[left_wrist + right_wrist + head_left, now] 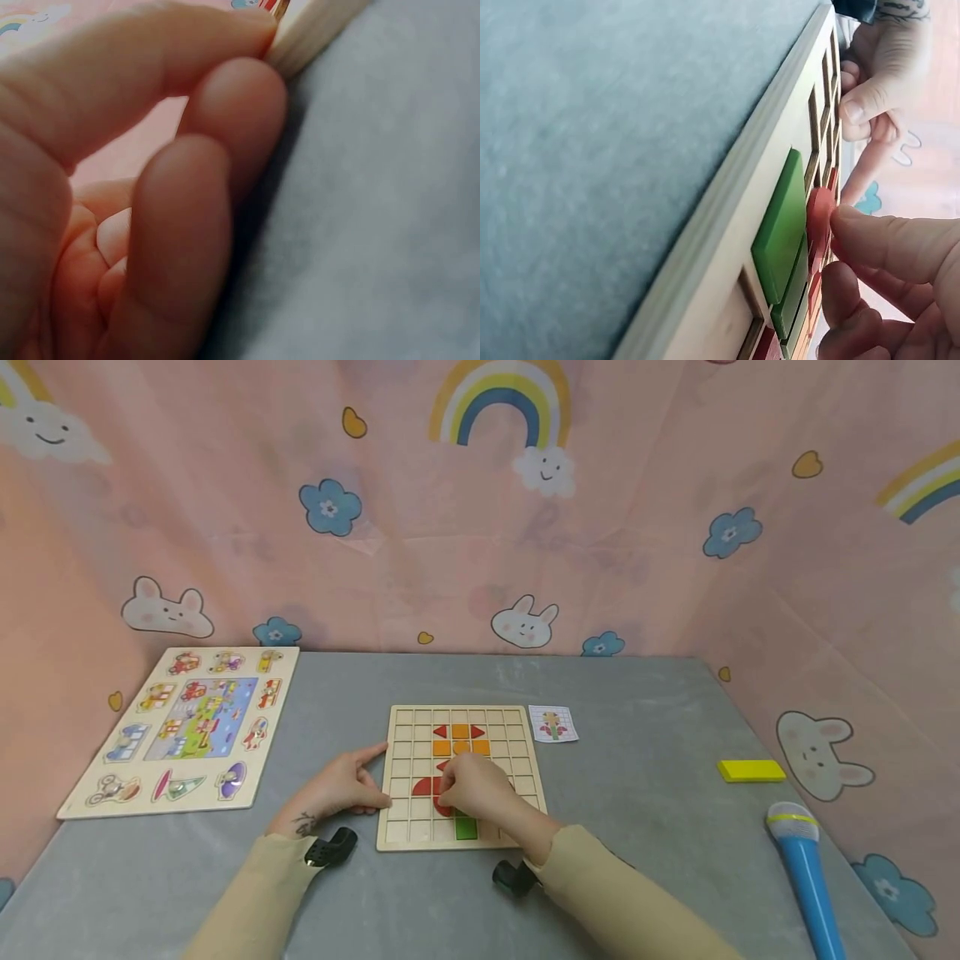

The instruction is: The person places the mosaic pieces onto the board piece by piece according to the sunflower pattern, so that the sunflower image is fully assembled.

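Observation:
A wooden grid board (pixel 403 833) lies in the middle, with red, orange and green pieces in its cells. My left hand (pixel 341 787) rests at the board's left edge, index finger stretched along it and thumb lower down. Over the board's centre, my right hand (pixel 480 789) pinches a rounded red piece (pixel 820 214) between thumb and fingers, low over the cells. A green square (pixel 466 828) sits near the front edge, below that hand. Orange squares (pixel 460 732) and red triangles (pixel 440 732) form rows farther back. My right hand hides some central cells.
A small pattern card (pixel 553 724) lies right of the board. At the left is a vehicle picture puzzle (pixel 270 768). A yellow block (pixel 752 771) and a blue toy microphone (pixel 808 881) lie at the right. A pink printed curtain (pixel 420 568) borders the grey table (pixel 637 760).

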Demonstrator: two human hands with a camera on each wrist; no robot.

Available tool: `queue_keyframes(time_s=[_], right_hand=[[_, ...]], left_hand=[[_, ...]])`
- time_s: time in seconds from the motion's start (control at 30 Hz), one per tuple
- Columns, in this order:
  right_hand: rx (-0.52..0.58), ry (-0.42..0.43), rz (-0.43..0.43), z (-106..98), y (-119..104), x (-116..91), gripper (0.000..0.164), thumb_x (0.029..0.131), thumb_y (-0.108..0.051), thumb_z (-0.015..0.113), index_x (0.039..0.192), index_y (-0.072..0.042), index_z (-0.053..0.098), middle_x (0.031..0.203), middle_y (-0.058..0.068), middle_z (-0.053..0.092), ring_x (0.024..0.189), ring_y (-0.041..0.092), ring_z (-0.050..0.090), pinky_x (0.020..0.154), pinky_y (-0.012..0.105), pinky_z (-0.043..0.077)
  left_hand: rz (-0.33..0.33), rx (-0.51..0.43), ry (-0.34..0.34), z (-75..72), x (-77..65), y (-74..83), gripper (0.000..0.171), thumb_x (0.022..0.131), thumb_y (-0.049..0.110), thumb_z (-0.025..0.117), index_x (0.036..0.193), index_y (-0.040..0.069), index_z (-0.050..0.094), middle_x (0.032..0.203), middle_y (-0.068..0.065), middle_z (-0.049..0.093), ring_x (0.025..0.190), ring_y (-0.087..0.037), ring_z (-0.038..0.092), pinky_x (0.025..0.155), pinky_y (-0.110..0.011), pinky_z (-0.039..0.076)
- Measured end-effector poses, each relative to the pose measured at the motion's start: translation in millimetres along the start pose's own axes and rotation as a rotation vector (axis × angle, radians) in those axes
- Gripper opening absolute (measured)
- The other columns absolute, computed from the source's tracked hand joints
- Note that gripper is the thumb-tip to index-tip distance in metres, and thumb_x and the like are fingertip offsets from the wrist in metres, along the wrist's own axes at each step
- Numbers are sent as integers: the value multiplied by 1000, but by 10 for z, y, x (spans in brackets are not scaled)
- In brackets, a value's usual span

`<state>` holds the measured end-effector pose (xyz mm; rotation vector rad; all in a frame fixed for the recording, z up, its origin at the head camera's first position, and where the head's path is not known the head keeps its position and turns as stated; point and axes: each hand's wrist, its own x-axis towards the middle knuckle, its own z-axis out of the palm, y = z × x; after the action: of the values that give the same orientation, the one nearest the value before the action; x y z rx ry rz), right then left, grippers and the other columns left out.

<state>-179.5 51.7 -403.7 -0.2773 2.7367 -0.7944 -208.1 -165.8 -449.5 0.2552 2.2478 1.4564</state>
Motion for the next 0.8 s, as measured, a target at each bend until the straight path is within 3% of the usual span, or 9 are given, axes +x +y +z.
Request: queue_keyframes(time_s=[0.53, 0.8], right_hand=[[-87, 8, 4, 48, 38, 26, 30, 71, -19, 78, 53, -14, 55, 50, -5, 46, 49, 12, 44, 44, 26, 29], [-69, 60, -6, -151, 126, 69, 26, 77, -21, 73, 59, -13, 55, 56, -3, 47, 50, 12, 45, 46, 26, 31]], left_hand=[[17, -25, -20, 0, -18, 22, 94, 67, 3, 78, 146, 4, 26, 58, -3, 63, 44, -7, 49, 43, -23, 41], [14, -22, -20, -6, -13, 11, 95, 68, 4, 78, 146, 4, 24, 58, -3, 63, 44, -8, 50, 44, -24, 42]])
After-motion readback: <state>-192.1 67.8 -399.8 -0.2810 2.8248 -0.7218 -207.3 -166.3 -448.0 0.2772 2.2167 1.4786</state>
